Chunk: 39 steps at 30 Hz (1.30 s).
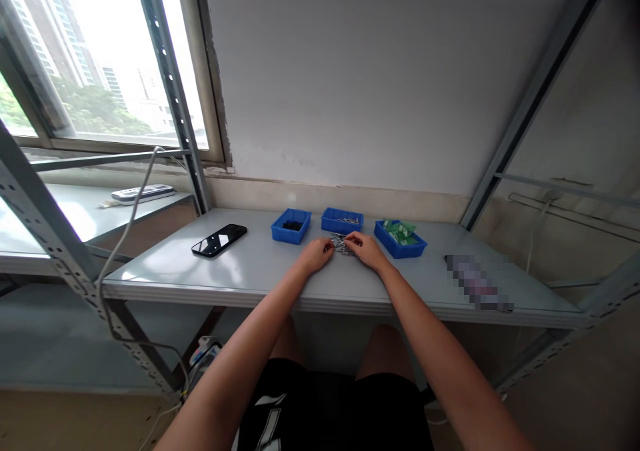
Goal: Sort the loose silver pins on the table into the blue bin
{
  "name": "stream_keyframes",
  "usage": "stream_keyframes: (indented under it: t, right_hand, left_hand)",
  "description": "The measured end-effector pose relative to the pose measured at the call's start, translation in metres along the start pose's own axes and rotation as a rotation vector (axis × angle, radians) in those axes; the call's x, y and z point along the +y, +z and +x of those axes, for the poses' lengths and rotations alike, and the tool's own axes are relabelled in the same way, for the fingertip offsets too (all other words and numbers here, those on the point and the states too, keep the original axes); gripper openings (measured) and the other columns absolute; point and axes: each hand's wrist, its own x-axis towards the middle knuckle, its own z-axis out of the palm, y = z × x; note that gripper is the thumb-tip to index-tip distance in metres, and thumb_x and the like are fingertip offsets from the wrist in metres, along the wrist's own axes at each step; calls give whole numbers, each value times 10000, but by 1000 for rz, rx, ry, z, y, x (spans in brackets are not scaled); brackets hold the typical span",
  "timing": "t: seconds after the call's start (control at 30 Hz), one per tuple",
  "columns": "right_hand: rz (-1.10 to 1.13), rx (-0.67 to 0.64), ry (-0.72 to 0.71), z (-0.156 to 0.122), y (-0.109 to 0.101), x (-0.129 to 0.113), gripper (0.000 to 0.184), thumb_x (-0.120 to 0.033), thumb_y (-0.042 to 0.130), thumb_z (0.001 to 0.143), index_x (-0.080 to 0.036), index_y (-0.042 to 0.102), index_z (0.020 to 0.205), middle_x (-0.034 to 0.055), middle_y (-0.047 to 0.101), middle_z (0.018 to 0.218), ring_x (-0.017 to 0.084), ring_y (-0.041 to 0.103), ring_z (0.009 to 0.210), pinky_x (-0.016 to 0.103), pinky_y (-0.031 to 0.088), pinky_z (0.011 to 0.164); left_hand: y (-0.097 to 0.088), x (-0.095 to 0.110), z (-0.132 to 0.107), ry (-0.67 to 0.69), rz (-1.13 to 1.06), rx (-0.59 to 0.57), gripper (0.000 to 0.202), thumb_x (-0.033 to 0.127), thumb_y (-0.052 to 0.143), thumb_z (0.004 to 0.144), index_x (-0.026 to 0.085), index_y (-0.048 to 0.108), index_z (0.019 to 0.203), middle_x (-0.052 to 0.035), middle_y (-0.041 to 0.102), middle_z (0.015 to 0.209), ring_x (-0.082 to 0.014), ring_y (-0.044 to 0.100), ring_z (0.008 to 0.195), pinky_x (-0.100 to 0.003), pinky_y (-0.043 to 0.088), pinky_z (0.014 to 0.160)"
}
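Observation:
A small heap of thin, shiny metal pieces (342, 244) lies on the grey tabletop between my two hands. My left hand (316, 255) rests at the heap's left side with its fingers curled together; whatever they grip is too small to make out. From the right, my right hand (369, 249) reaches over the heap with thumb and fingers pinched, and what is in the pinch cannot be made out. Just behind the heap stands a blue bin (331, 225) with a few similar metal pieces inside.
A blue bin (286, 237) of small black parts stands left, another blue bin (410, 251) with green packets (400, 231) right. A black phone (219, 240) lies far left, a pixelated flat item (477, 283) far right. Metal shelf posts (173, 91) frame the table (165, 271).

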Motion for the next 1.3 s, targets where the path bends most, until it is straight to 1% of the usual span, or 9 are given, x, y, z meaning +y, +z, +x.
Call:
stream_keyframes:
  t: [0.17,0.37,0.47,0.57,0.8,1.0,1.13,1.3]
  right_hand:
    - [-17,2,-2,-1,0,-3,255,-385,499,803,-178,632,873,34,670,798,152,593,705,252,446,665]
    - [-75,1,6,0,-1,0,256,-379,500,809,-177,637,886,39,675,795,159,599,706,255,444,662]
    - [-115,-39,-12,-1,-1,0,226,-346,508,814,-185,650,883,31,677,768,156,601,694,245,433,653]
    - [-160,-89,-40,-2,0,-2,185,-308,521,817,-203,660,878,23,680,756,155,603,700,238,418,656]
    - [-232,-119,-70,-3,1,-6,158,-289,531,819,-221,660,881,33,681,782,168,597,729,243,390,673]
    - [-191,-50,-47,-2,-1,-1,196,-320,478,846,-203,625,903,34,673,778,162,596,698,244,408,660]
    - [-139,-15,-40,-2,0,-1,229,-352,430,869,-198,582,944,26,661,755,153,594,666,240,423,644]
    - [-98,-24,-58,-2,2,-5,235,-381,416,875,-207,568,918,7,643,707,152,589,638,249,431,639]
  left_hand:
    - [0,0,0,10,-13,-2,149,188,510,780,170,653,816,-51,667,798,-192,594,742,-273,456,697]
    - [-2,1,1,-10,-28,88,167,224,450,857,161,600,895,-76,640,889,-196,579,817,-301,452,765]
    - [-4,3,0,6,-47,128,168,231,417,887,167,569,921,-73,627,921,-191,571,854,-302,444,789]
    - [-5,6,-1,35,-64,144,157,235,409,896,172,552,919,-66,619,922,-182,567,856,-289,441,781]
    - [-4,6,-1,77,-82,143,139,239,419,893,172,541,898,-59,607,904,-174,560,829,-275,434,757]
    - [0,-2,1,64,-68,142,154,221,393,896,170,538,898,-58,602,882,-175,554,804,-279,429,747]
    - [5,-6,3,55,-53,104,150,208,422,868,164,565,874,-59,613,849,-179,559,765,-280,433,726]
    - [5,-4,2,65,-35,31,121,191,488,806,168,606,799,-47,616,787,-185,566,728,-279,444,688]
